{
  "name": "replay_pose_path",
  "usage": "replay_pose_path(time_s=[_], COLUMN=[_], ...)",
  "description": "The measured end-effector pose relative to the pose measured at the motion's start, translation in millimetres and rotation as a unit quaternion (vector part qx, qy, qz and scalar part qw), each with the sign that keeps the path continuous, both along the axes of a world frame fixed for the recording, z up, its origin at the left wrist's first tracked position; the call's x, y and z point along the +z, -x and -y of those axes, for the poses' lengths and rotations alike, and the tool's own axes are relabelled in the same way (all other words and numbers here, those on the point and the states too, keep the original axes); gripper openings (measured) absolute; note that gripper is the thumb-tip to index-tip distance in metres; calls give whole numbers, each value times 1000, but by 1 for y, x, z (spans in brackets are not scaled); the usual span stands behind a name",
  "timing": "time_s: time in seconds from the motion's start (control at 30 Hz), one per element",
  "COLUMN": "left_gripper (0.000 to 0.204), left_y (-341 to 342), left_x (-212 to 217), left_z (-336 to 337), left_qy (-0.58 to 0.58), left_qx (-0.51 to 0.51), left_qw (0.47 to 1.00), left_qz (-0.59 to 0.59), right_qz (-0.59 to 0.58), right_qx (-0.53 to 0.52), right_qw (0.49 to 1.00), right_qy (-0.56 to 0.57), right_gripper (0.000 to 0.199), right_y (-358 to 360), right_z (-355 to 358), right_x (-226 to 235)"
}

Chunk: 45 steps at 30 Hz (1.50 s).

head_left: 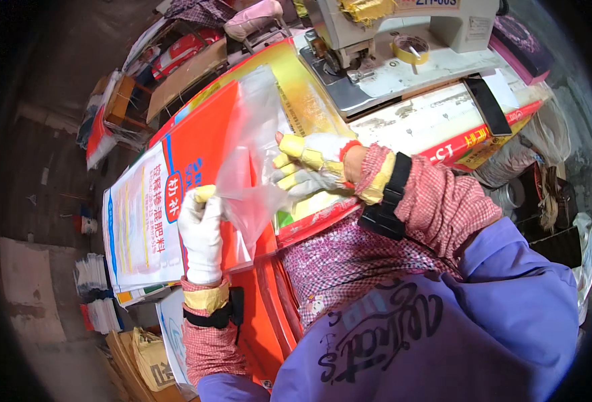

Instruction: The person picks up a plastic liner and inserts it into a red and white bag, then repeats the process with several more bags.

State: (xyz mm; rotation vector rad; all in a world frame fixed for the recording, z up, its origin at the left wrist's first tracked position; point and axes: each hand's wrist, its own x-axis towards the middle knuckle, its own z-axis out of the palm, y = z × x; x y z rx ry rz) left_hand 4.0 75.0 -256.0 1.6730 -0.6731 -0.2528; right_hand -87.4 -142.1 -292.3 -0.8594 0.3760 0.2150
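Note:
My left hand (201,234), in a white glove, pinches the edge of a thin clear plastic liner (252,167) between thumb and fingers. The liner is crumpled and spreads upward over a printed red-and-white woven sack (205,154). My right hand (316,164), in a white glove with yellow-wrapped fingers, is beside the liner's right edge with its fingers apart. Its fingertips are against or very close to the film; exact contact is hard to make out. Beneath this hand is a yellow printed sack surface (303,94).
A sewing machine (470,30) stands at the far right, with a yellow tape roll (399,52) on its bed. A black flat object (489,107) lies on the white tabletop (417,110). A wooden stool (118,100) and folded sack stacks (101,315) stand at left.

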Motion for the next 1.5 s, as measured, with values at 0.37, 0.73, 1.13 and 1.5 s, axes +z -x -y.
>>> replay_pose_path(time_s=[0.37, 0.73, 1.13, 1.5], left_gripper=[15, 23, 17, 13], left_y=[25, -1, 24, -69], left_x=[-7, -18, 11, 39], left_z=[12, 46, 43, -18], left_qy=[-330, -45, -125, 167], left_qx=[-240, -3, -35, 2], left_qw=[837, 999, 985, 977], left_qz=[364, -21, -110, -136], right_qz=[-34, -33, -5, 11], right_qx=[-8, -36, 125, 146], right_qw=[948, 993, 826, 531], right_qy=[316, 103, 550, 835], right_gripper=[15, 28, 25, 21], right_y=[-39, -28, -8, -26], right_z=[15, -5, -11, 7], right_x=[-16, 2, 22, 16])
